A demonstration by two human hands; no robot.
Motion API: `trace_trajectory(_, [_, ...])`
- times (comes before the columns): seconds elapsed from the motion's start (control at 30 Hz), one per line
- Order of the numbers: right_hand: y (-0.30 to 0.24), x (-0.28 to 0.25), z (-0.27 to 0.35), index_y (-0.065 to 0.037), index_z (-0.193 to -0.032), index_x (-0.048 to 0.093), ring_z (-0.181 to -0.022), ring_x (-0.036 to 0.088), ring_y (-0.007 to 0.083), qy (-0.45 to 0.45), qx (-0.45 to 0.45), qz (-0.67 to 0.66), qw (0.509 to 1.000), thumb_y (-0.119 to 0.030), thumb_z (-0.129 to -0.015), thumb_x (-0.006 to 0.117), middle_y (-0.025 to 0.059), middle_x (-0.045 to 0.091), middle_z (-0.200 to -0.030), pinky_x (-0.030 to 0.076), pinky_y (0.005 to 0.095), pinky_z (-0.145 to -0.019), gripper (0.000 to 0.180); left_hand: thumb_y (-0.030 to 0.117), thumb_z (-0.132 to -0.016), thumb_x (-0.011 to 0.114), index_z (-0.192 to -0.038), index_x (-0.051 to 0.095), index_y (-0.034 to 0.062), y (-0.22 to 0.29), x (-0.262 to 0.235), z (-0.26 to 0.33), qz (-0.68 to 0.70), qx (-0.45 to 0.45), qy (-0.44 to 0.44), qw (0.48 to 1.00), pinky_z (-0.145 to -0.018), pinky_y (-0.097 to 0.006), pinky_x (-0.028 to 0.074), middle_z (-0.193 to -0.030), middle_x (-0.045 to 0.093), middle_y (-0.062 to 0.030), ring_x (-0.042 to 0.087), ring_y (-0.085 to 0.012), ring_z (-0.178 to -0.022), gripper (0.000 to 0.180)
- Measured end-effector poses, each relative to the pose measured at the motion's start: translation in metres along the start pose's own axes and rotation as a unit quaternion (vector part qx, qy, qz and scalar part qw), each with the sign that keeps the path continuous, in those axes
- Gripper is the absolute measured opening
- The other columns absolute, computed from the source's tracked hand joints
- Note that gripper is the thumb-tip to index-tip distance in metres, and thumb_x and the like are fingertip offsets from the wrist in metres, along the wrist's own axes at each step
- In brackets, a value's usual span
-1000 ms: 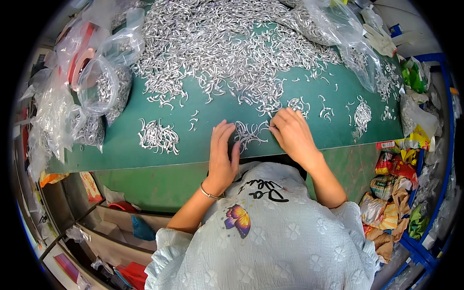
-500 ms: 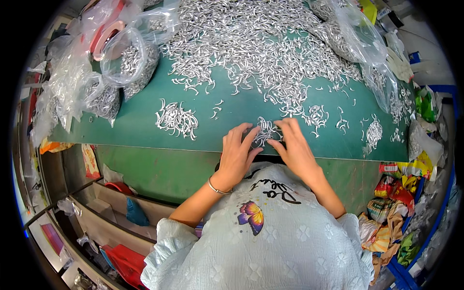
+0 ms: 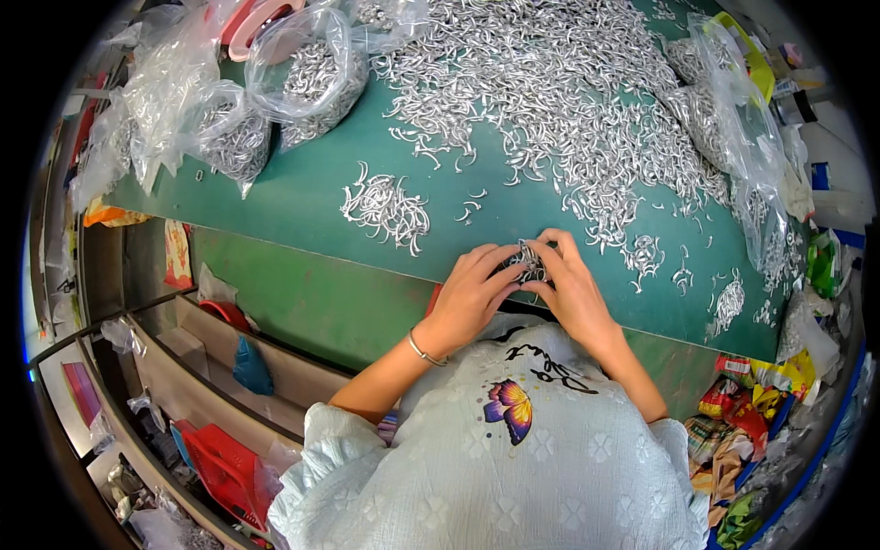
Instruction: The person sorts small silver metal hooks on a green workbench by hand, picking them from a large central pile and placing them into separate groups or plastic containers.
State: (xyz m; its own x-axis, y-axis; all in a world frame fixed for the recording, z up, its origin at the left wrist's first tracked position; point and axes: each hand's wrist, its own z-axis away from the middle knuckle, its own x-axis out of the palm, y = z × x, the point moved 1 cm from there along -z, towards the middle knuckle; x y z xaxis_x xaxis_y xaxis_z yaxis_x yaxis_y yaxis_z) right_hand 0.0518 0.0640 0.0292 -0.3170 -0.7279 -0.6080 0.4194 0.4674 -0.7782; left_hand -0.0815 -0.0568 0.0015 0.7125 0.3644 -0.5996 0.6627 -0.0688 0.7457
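Observation:
My left hand (image 3: 469, 295) and my right hand (image 3: 579, 291) come together at the front edge of the green table (image 3: 302, 206). Between their curled fingers they grip a small bunch of curved silver metal pieces (image 3: 529, 264); the fingers partly cover it. A loose heap of the same pieces (image 3: 385, 209) lies to the left, with a few strays (image 3: 472, 206) between it and my hands. Beyond my hands spreads a large mass of these pieces (image 3: 568, 101). Smaller clusters (image 3: 644, 255) lie to the right.
Clear plastic bags of pieces (image 3: 234, 137) stand at the left, beside a pink ring-shaped object (image 3: 261, 27). More bags (image 3: 747, 147) sit at the right rear. Below left is an open drawer (image 3: 197, 376) with a red basket (image 3: 225, 472); coloured packets (image 3: 733, 412) pile up at lower right.
My hands have drawn closer together, and the pieces that lay between them on the table are now bunched in my fingers. The view has turned, so the table appears tilted.

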Motion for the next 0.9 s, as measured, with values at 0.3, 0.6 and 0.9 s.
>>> trace_trajectory(0.3, [0.006,-0.008,0.010,-0.003,-0.125,0.053,-0.076,0.052,0.0228,0.040,0.008,-0.006,0.999,-0.007,-0.073,0.079,0.0100,0.045,-0.120,0.047,0.0348,-0.068,0.059,-0.005,-0.080,0.059,-0.116,0.059,0.0003,-0.027,-0.032,-0.032,-0.160,-0.106,0.074,0.979,-0.084,-0.041,0.046,-0.114,0.054,-0.0154,0.055,-0.0336,-0.095,0.037])
trace_trajectory(0.6, [0.001,-0.005,0.003,-0.006,-0.126,0.051,-0.088,0.059,0.0343,0.017,-0.006,0.063,0.998,-0.012,-0.073,0.079,0.0126,0.044,-0.122,0.049,0.0437,-0.075,0.061,-0.003,-0.086,0.060,-0.114,0.060,0.0005,-0.039,-0.023,-0.078,-0.089,-0.074,0.088,0.989,-0.079,-0.040,0.049,-0.108,0.057,-0.0186,0.058,-0.0364,-0.093,0.029])
trace_trajectory(0.9, [-0.003,-0.005,-0.005,-0.004,-0.125,0.052,-0.095,0.058,0.0345,-0.007,0.004,0.007,1.000,-0.005,-0.074,0.075,0.0136,0.046,-0.119,0.049,0.0431,-0.078,0.056,0.003,-0.078,0.072,-0.115,0.060,0.0025,0.009,-0.024,-0.003,0.001,-0.103,0.019,0.994,-0.082,-0.039,0.048,-0.109,0.056,-0.0153,0.057,-0.0335,-0.097,0.039])
